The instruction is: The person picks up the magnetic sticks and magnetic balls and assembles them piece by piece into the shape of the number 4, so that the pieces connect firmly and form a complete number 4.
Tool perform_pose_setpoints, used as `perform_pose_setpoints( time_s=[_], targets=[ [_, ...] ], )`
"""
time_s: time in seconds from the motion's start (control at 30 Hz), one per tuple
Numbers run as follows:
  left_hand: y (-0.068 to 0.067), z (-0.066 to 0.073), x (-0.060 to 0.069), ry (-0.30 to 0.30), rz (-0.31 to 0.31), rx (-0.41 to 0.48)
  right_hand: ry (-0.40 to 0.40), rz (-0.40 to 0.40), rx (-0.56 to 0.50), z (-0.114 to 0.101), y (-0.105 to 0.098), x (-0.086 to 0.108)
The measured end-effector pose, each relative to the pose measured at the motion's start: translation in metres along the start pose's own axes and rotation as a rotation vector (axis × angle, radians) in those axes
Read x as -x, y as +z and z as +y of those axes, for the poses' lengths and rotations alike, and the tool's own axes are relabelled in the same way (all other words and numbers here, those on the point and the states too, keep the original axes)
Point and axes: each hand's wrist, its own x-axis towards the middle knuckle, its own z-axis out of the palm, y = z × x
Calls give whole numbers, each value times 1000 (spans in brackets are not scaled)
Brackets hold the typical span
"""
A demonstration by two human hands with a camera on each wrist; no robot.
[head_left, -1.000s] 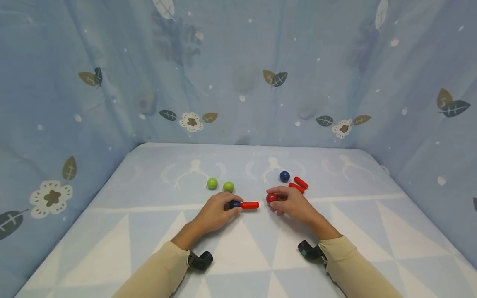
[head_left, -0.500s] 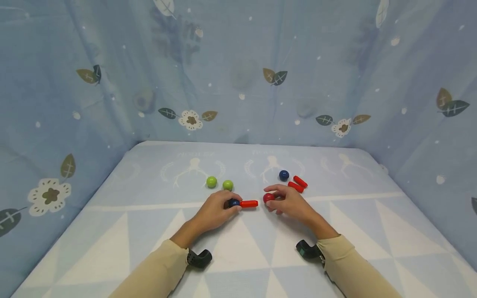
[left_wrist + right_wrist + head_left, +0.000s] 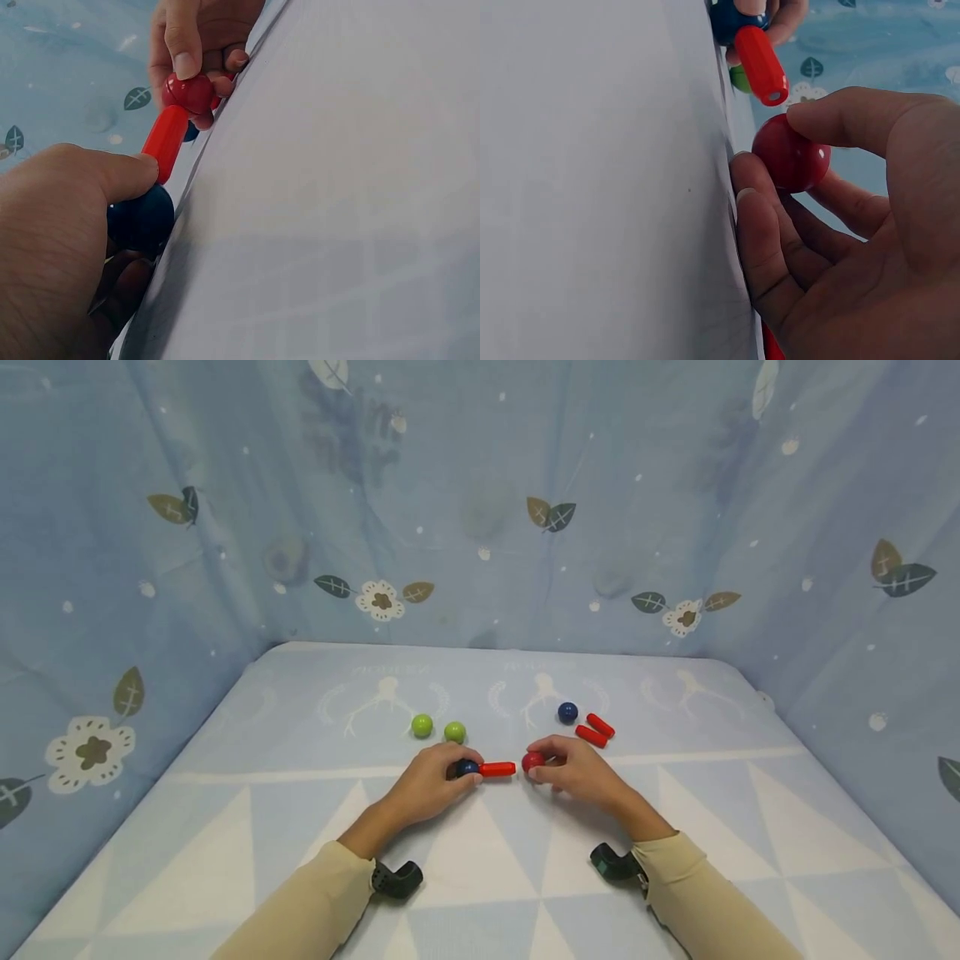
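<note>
Red rod [image 3: 498, 769]: joined at one end to the navy ball [image 3: 468, 768], aimed with the free end at the red ball [image 3: 533, 762].
Red ball: just off the rod's right end, set apart by a small gap.
Left hand [image 3: 430, 781]: left of the rod, gripping the navy ball with curled thumb and fingers, opened about to its width.
Right hand [image 3: 583, 770]: right of the rod, pinching the red ball between thumb and fingertips, spread about ball-wide.
Green balls [image 3: 422, 726]: two, beyond the rod, leftward.
Second navy ball [image 3: 567, 712]: beyond the rod, rightward.
Loose rods [image 3: 592, 737]: two, red, near that ball.
</note>
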Motion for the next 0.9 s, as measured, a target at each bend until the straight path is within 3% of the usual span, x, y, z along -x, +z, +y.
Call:
perform_pose_setpoints(
  time_s=[0.23,0.6,0.9],
  targets=[
    [3,1,2,-20,-11,12,-18,-12,-1,2,1,3],
    [0,1,-1,37,0,-10,-31,6,5,-1,3,3],
    [-1,0,1,22,-11,-23,-43,-3,14,-2,4,2]
  ],
)
